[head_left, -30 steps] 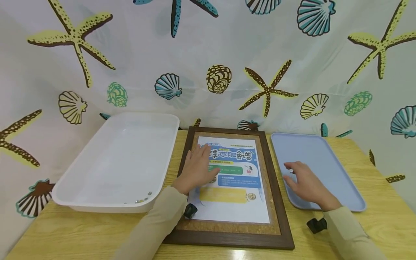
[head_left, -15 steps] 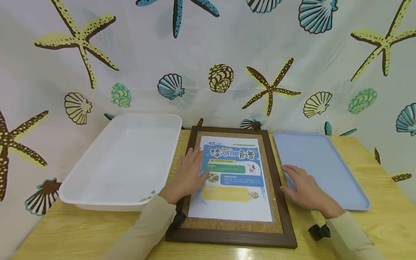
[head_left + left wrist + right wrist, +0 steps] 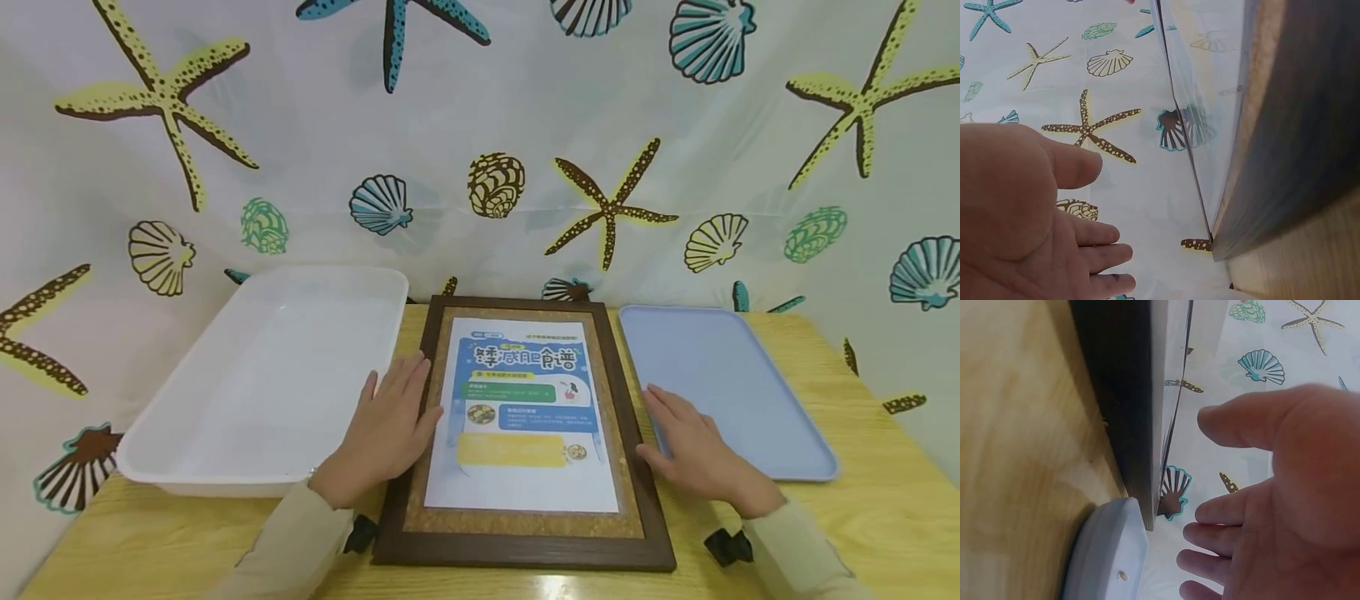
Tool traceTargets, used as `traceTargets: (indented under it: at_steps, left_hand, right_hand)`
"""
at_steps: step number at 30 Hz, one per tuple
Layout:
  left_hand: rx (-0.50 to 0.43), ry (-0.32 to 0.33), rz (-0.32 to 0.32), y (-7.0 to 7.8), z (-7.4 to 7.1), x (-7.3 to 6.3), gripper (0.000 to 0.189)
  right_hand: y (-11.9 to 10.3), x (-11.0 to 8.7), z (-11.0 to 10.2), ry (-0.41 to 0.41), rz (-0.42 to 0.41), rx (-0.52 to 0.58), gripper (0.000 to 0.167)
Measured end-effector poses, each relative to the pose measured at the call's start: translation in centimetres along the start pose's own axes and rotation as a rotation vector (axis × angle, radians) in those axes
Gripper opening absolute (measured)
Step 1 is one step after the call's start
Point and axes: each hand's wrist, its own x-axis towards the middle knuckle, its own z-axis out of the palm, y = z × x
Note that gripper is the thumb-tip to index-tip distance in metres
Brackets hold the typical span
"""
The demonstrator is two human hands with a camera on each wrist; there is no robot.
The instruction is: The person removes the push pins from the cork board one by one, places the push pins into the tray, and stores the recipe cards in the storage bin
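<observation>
A dark brown picture frame (image 3: 525, 552) lies flat on the wooden table in the head view. Inside its cork-coloured border sits a printed sheet (image 3: 521, 492) with blue, green and yellow blocks and Chinese lettering. My left hand (image 3: 384, 433) is at the frame's left side, fingers straight and pointing away. Along the right side is my right hand (image 3: 693, 446), palm inward, overlapping the blue tray (image 3: 720, 354) in this view. Both wrist views show relaxed, extended fingers beside the frame's edge, with nothing held. Each wrist wears a small black device (image 3: 727, 547).
To the left stands a large white tub (image 3: 270, 383), its rim close to my left hand. Behind the table hangs a white cloth (image 3: 435, 250) printed with starfish and shells. Bare wood of the tabletop (image 3: 862, 500) shows at the right and along the front.
My left hand has moved left from over the printed sheet to the frame's left side. My right hand has shifted slightly toward the frame's right side, and its fingers have straightened.
</observation>
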Motion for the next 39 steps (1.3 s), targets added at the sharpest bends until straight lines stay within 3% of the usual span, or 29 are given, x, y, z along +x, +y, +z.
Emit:
traceTargets:
  at_steps: [10,14,21,28,39]
  left_hand:
    - [-0.042,0.021,-0.101,-2.0,-0.5,-1.6,0.083]
    - [-0.022,0.030,-0.115,-2.4,-0.5,-2.3,0.090]
    - [0.027,0.028,-0.060,-3.3,-1.3,-3.6,0.094]
    - [0.106,0.013,-0.014,-4.2,-1.7,-5.5,0.096]
    - [0.130,0.091,0.041,-4.6,-1.6,-6.3,0.090]
  right_hand:
    - [-0.6,-0.9,0.4,-0.013,0.010,0.018,0.067]
    - [-0.3,-1.7,0.4,-0.017,0.040,0.026,0.070]
    - [-0.3,-2.5,0.1,0.009,0.092,-0.019,0.076]
    - [-0.7,-3.3,0.5,-0.034,0.113,-0.049,0.078]
    - [-0.5,-3.9,1.0,0.012,0.117,-0.119,0.074]
